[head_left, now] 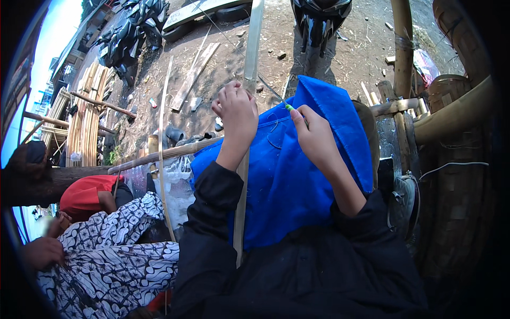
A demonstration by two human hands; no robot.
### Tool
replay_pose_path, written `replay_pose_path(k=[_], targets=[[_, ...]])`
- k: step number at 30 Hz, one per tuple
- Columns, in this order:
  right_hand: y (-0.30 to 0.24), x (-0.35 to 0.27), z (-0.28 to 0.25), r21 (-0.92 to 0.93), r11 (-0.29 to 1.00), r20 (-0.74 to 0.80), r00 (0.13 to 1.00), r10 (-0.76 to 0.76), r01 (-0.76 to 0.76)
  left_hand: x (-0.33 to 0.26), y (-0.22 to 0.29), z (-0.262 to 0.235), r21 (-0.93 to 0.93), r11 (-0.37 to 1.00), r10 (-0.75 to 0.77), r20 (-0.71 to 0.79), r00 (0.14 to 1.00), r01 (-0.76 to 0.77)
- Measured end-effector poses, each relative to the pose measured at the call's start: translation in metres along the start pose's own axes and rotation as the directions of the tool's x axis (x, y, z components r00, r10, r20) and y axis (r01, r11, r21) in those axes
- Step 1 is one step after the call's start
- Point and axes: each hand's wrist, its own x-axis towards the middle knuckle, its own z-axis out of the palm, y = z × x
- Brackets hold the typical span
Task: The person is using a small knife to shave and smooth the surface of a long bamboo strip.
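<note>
A long, flat bamboo strip [253, 42] runs from the top of the view down across the blue cloth [287, 181] over my lap. My left hand [237, 112] is closed around the strip, its fingers curled. In my right hand [316, 137] is a thin-bladed knife [289, 107] with a green and white handle. The thumb lies along that handle, and the blade points up and left toward the strip, just short of it. A thin loose fibre [272, 139] lies on the cloth between my hands.
At left sit a person in a red shirt [85, 194] and another in patterned cloth [117, 266]. A bamboo pole [164, 154] crosses left of my lap. Bamboo posts [402, 48] and a thick beam [457, 114] stand right. Motorbikes [321, 24], stacked bamboo [87, 117] and planks [195, 77] lie beyond.
</note>
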Motion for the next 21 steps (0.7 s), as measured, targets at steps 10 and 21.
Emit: replay_pose_path(k=[10,21], targets=[[0.02,-0.003,0.031,0.346,0.912,0.368,0.926,0.086,-0.222,0.015,-0.019,-0.002,-0.141,0.99,0.03,0.144,0.989,-0.009],[0.025,-0.004,0.028,0.446,0.849,0.313,0.938,0.149,-0.284,0.02,-0.031,-0.015,-0.156,0.986,0.09,0.221,0.971,-0.056]])
